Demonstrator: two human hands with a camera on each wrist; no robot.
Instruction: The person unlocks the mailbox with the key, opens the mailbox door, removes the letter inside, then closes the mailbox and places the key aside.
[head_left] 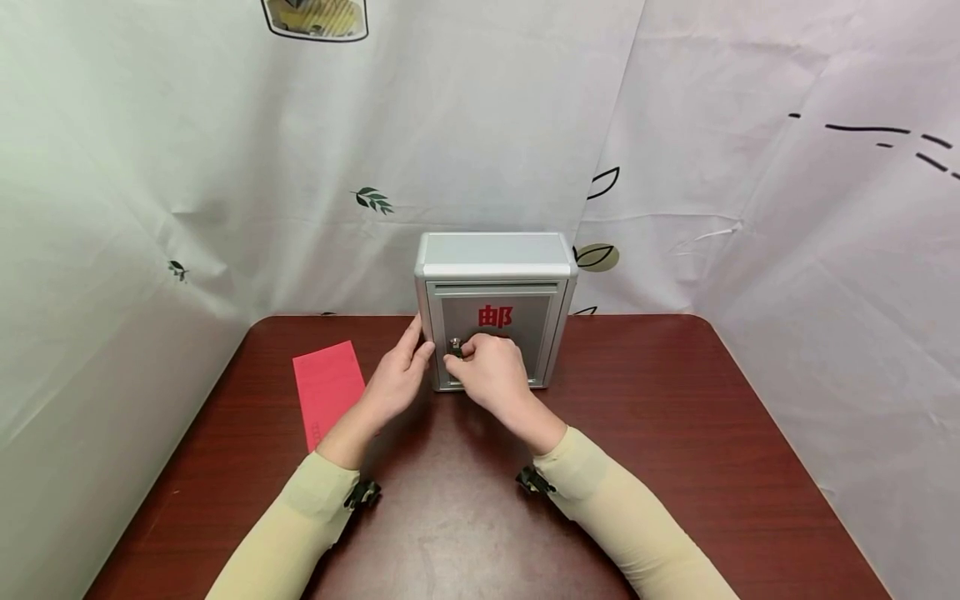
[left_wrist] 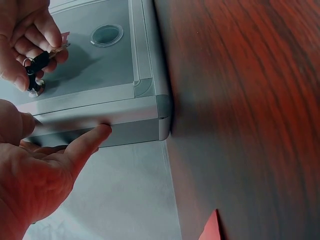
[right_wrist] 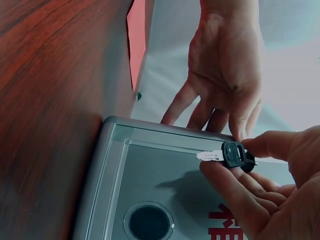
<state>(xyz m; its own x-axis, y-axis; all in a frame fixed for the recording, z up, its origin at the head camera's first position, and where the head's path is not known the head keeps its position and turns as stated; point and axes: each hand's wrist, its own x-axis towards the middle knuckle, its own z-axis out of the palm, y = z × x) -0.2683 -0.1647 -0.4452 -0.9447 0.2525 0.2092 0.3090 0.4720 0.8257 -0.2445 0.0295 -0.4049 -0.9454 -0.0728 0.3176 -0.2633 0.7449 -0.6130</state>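
A silver-grey metal mailbox [head_left: 495,250] with a red character on its front stands upright at the table's back. My left hand [head_left: 396,379] rests against its left side, fingers fairly straight, thumb by the front edge. At the lock [left_wrist: 36,89], near the front's left edge, my right hand [head_left: 495,371] pinches black-headed keys [right_wrist: 232,154] between thumb and fingers. One key's bare metal blade points away from the lock in the right wrist view. A small ring joins the keys in the left wrist view. Low on the front is a round dark window [right_wrist: 149,222].
A red envelope [head_left: 330,383] lies on the dark red-brown table [head_left: 675,467] to the left, partly behind my left forearm. White curtains [head_left: 487,125] with printed leaves hang behind the table and along both sides.
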